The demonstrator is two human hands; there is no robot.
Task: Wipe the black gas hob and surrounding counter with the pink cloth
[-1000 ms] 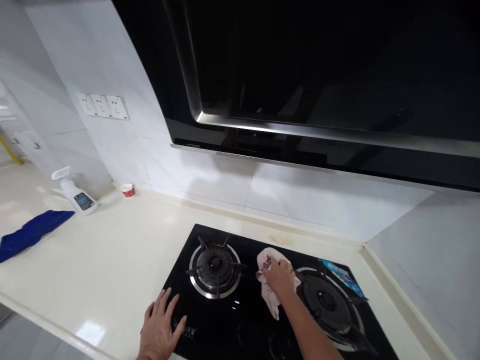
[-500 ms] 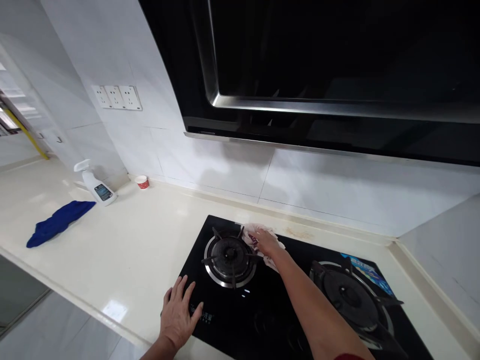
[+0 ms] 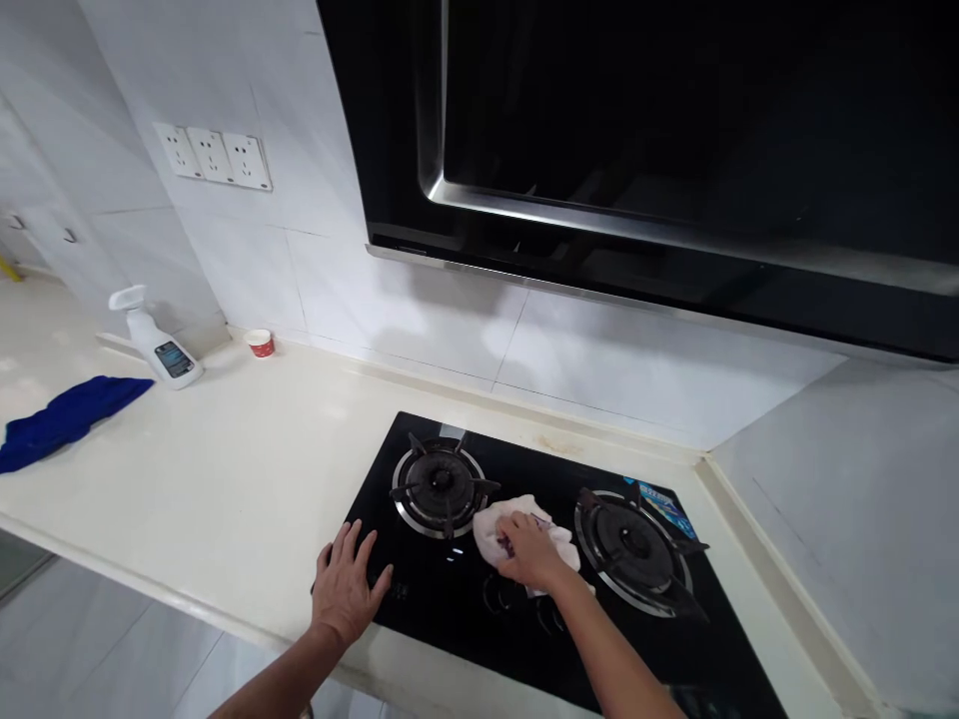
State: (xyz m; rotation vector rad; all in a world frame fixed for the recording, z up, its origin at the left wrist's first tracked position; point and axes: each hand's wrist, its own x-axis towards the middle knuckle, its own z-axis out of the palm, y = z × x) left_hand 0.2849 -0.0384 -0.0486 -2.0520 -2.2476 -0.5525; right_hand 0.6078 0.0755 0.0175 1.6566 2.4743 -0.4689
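A black glass gas cooktop (image 3: 516, 454) is set into the pale counter. My right hand (image 3: 528, 549) is closed on a whitish cloth (image 3: 490, 529) with purple marks, pressed to the glass between the left burner (image 3: 441, 481) and the right burner (image 3: 635, 544). Part of the cloth is hidden beneath my fingers. My left hand (image 3: 346, 589) lies with fingers spread on the cooktop's front left corner, partly over the counter edge, holding nothing.
On the counter (image 3: 247, 469) to the left are a blue cloth (image 3: 71, 419), a white spray bottle (image 3: 161, 345) and a small red-and-white cup (image 3: 260, 344). A black range hood (image 3: 636, 130) hangs low above the cooktop. Sockets (image 3: 214, 156) are on the wall.
My right hand has drawn the whitish cloth from behind the left burner toward me, to the space between the burners. My left hand stays at the corner. The view has shifted right.
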